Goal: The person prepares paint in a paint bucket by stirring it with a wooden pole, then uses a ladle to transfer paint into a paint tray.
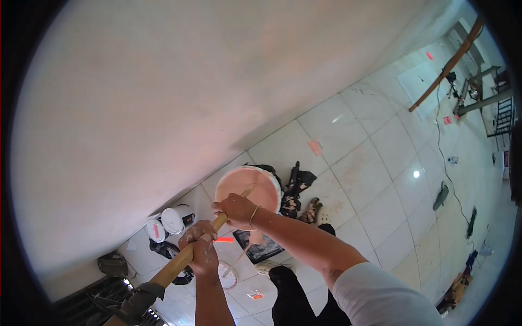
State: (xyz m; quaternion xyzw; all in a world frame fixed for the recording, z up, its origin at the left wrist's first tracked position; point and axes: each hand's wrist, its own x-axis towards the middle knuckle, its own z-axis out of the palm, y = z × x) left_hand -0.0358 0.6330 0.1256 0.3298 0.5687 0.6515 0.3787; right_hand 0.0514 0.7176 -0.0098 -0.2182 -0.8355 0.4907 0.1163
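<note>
Both my hands grip one long wooden pole point(173, 271) that slants across the lower left. My left hand point(198, 244), smeared with pale paint, is closed around its middle. Farther along, my right hand point(238, 211), with a bracelet at the wrist, is wrapped round it near the upper end. That end overlaps the white bucket point(218, 187) of pinkish paint point(247, 179). Dark wrapping point(138, 301) covers part of the pole at the lower left. Just below the bucket lies a black paint tray point(266, 251) with a pink paint roller point(256, 237) over it.
A pale wall point(163, 108) rises along the left. White containers point(174, 220) and black plastic point(296, 182) flank the bucket. A small white tub point(228, 278) sits near my feet point(283, 277). Across the tiled floor point(375, 163) run a cable point(441, 152) and a leaning brown pole point(448, 65).
</note>
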